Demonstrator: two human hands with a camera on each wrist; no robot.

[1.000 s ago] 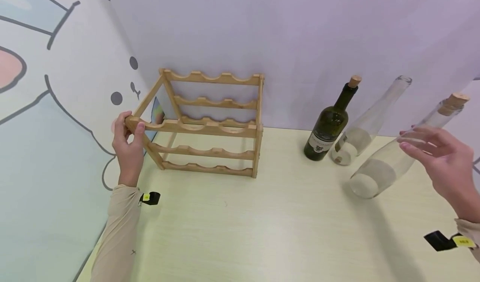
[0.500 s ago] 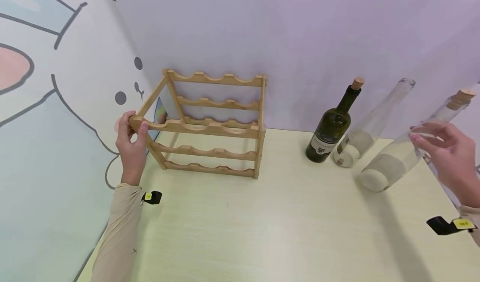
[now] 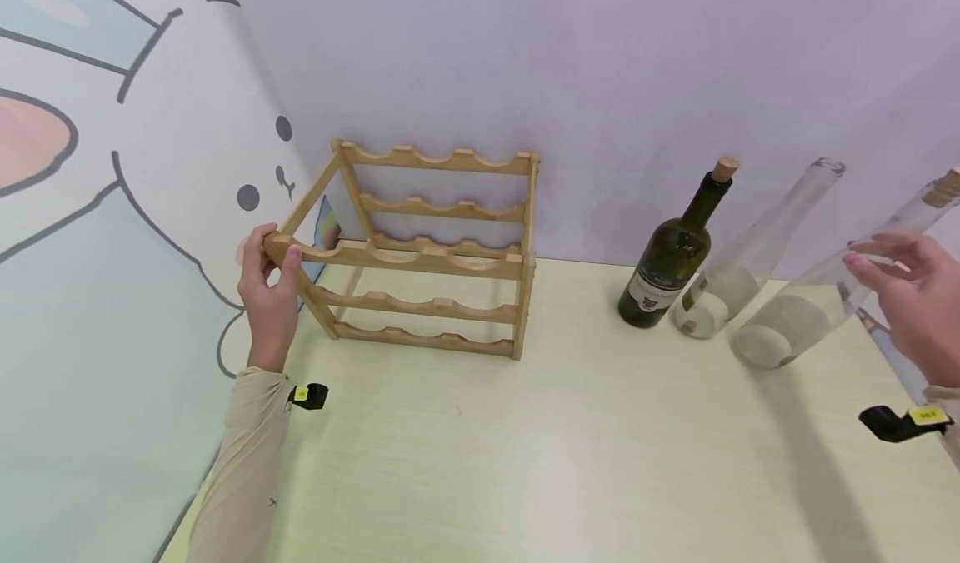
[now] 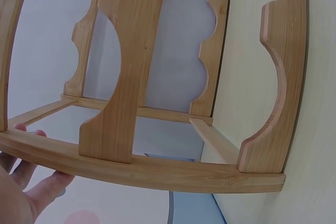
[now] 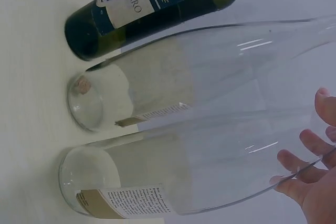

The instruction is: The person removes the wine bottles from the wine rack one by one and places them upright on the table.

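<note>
The person's left hand (image 3: 270, 301) grips the top front left corner of a wooden wine rack (image 3: 429, 259), thumb in front and fingers behind the rail. The rack stands upright on the table with scalloped rails. At the right, the right hand (image 3: 918, 296) holds a clear glass bottle (image 3: 795, 317) by its upper body, with a cork (image 3: 947, 186) in its mouth. In the right wrist view, this bottle's base (image 5: 86, 179) is at the tabletop and its fingers (image 5: 299, 161) curl about the glass. Beside it stands another clear bottle (image 3: 723, 288), uncorked at the top, with a cork-coloured piece inside near its base.
A dark green wine bottle (image 3: 671, 255) with a cork stands left of the clear bottles. A pale wall (image 3: 600, 88) rises behind the table (image 3: 480, 446). Close to the left arm is a wall panel (image 3: 180, 238) with cartoon drawings.
The right hand has moved the corked clear bottle back and to the right, nearer the other bottles. The left hand keeps its grip on the rack; the head view has shifted slightly.
</note>
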